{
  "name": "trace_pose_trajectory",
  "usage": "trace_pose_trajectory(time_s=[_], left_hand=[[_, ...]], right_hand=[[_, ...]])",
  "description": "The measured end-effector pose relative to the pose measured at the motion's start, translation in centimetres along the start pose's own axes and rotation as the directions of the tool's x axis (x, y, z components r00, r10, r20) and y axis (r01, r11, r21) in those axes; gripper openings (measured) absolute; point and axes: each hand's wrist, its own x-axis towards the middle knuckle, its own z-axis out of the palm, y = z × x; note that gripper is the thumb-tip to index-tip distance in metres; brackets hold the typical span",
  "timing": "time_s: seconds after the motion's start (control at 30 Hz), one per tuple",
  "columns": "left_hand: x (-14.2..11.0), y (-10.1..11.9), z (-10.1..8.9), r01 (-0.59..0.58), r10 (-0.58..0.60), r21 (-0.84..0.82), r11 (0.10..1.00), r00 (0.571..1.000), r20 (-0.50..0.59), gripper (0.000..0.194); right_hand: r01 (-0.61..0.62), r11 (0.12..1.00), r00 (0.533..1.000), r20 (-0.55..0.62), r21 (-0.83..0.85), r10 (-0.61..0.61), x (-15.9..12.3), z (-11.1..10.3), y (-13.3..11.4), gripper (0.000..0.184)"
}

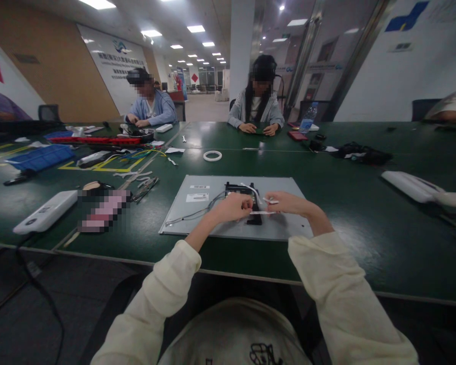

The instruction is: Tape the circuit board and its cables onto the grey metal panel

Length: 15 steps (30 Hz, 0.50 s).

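A flat grey panel (197,185), like the back of a display, lies on the table in front of me with printed labels and thin dark wires (192,215) on its left part. A black frame (255,219) with a circuit board sits at its middle, partly hidden by my left hand (234,207). That hand is closed, pinching the left end of a thin white strip (261,213). My right hand (289,204) is closed at the strip's other end, a small white piece showing by its fingers. Just behind, a white ribbon cable (255,191) curves up from the frame.
A roll of white tape (212,156) lies beyond the panel. Pliers and tweezers (146,188), a pinkish blurred object (105,210) and a white device (47,210) are to the left, a blue tray (41,157) further off. Another white device (410,186) lies right. Two people sit opposite.
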Motion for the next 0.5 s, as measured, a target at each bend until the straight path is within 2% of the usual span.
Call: trace_pose_trajectory(time_s=[0.17,0.3,0.5], left_hand=[[0.2,-0.3,0.6,-0.063,0.071,0.161,0.985,0.997,-0.042,0.008],[0.2,-0.3,0.7,-0.055,0.073,0.265,0.963,0.996,-0.058,0.011],[0.0,0.4,0.9,-0.034,0.051,0.393,0.919,0.998,-0.034,0.013]], right_hand=[[0.005,0.999,0.999,-0.041,-0.049,-0.007,0.3,0.2,0.3,0.017],[0.055,0.978,0.993,-0.093,-0.2,-0.075,0.5,0.8,0.2,0.013],[0.003,0.942,0.966,-0.242,-0.335,-0.089,0.2,3.2,0.2,0.011]])
